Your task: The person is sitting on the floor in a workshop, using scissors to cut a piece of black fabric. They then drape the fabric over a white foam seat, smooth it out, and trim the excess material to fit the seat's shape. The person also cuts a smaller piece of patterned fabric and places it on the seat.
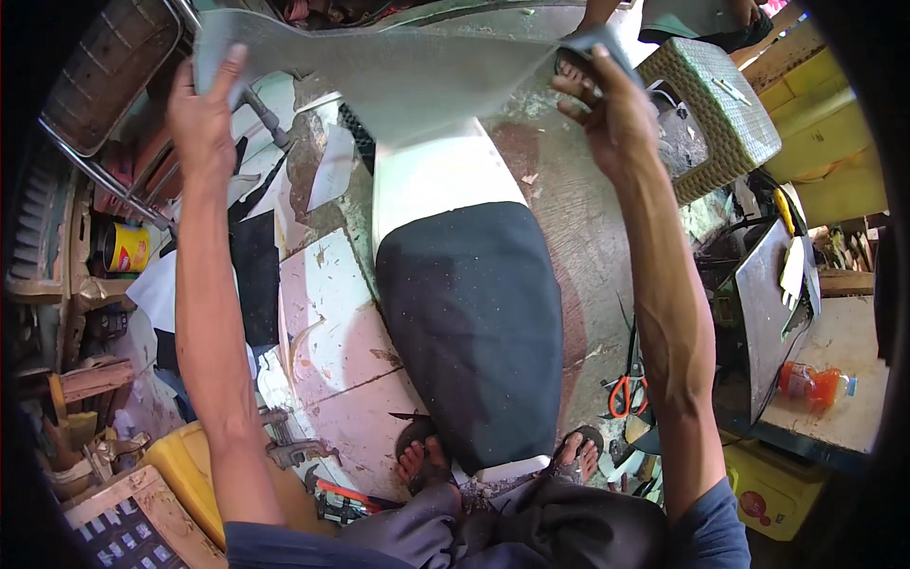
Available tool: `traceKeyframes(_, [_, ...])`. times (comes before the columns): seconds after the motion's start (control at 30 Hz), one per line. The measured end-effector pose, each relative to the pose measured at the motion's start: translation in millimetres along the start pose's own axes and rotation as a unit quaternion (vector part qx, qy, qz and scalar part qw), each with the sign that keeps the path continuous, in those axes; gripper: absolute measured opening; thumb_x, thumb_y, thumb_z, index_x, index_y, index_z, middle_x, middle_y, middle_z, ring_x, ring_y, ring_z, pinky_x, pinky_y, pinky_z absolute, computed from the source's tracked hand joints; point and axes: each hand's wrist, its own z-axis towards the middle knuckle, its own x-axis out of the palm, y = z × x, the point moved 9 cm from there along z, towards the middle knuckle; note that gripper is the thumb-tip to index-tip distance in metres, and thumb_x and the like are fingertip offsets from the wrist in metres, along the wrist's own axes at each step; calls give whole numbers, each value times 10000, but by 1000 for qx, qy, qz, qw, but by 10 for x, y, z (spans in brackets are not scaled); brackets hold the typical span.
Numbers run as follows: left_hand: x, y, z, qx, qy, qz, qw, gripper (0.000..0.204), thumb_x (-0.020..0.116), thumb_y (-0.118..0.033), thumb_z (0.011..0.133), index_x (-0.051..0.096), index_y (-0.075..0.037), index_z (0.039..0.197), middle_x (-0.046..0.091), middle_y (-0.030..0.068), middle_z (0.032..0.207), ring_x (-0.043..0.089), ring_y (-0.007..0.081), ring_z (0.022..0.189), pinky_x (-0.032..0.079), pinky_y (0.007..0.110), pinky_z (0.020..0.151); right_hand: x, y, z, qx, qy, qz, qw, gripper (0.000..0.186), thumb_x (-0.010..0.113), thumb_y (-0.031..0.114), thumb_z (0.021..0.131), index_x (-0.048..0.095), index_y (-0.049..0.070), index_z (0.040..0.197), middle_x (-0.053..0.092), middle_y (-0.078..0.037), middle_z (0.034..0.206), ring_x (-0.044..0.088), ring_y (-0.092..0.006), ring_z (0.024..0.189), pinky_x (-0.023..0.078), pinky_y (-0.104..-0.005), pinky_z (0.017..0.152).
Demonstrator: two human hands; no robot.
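Observation:
A thin grey, translucent sheet (389,71) is stretched between my raised hands at the top of the view, somewhat blurred. My left hand (207,109) grips its left end, thumb up. My right hand (611,104) holds its right end, with the fingers curled at the edge. Below the sheet, a long tapered pad (469,337) lies between my feet, covered in dark grey material over its nearer part. Its pale white far part (441,175) is bare, and the sheet's middle hangs over that end.
Orange-handled scissors (626,396) lie right of the pad. A woven stool (720,123), a bottle of orange liquid (810,384) and a yellow container (777,484) are rightward. Metal chairs, clamps (284,441) and scraps crowd the left. Another person's limbs (744,14) show at the top.

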Motion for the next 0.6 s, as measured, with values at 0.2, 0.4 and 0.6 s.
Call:
traceKeyframes(0.2, [-205,332,-1130,-23,-5,66,998,418,804,-230,869,645,-4,1183,661,64,1131,613,141,1008,482,312,922,-261,-748,-385,117,-28,-14,993,321,657,328,994,592,41,1122,684,-125,976,640,-165,694,503,-286,565])
traceKeyframes(0.4, [-293,1457,-2476,-36,88,184,978,280,645,135,754,677,-46,964,730,115,1049,684,250,1049,502,347,965,-758,-1820,-785,274,-90,-86,954,354,664,358,970,714,9,1004,681,-43,822,617,-129,686,498,-281,588])
traceKeyframes(0.6, [-418,1533,-2829,-95,16,121,988,230,679,114,783,663,-30,962,730,108,1058,679,228,1050,498,337,968,-726,-1771,-899,266,-100,-23,959,333,659,342,981,707,13,1004,678,-36,843,619,-119,732,512,-268,657])
